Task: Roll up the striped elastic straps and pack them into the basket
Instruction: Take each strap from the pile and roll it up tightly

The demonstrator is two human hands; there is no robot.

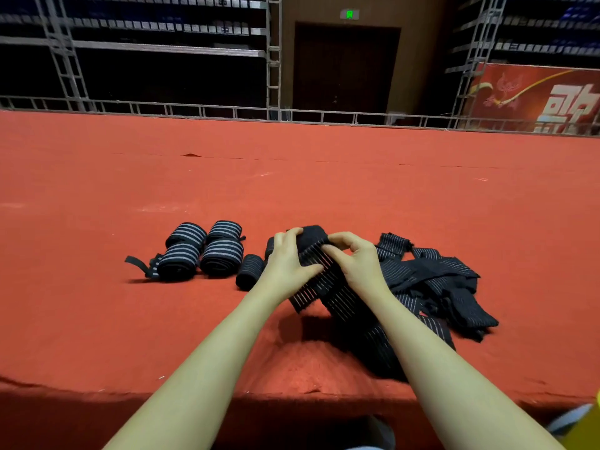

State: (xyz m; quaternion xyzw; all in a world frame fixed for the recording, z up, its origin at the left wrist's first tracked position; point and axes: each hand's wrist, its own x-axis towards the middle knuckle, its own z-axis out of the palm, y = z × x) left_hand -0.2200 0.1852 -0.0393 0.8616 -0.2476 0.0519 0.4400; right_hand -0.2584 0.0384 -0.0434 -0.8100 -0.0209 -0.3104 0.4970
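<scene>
Around our work we see four rolled straps (204, 249) with grey stripes lying in a tight cluster on the red carpet (324, 177), a smaller dark roll (249, 271) just beside them, and a loose heap of unrolled straps (441, 287) to the right. Our left hand (287, 259) and right hand (355, 259) both grip the ribbed, pin-striped black elastic strap (328, 287), fingers curled over its half-formed roll, its tail trailing toward us.

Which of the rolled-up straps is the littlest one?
The small dark roll, lying alone nearest the left hand. It is shorter and thinner than the four bigger rolls with bold grey stripes to its left, and its stripes barely show.
</scene>
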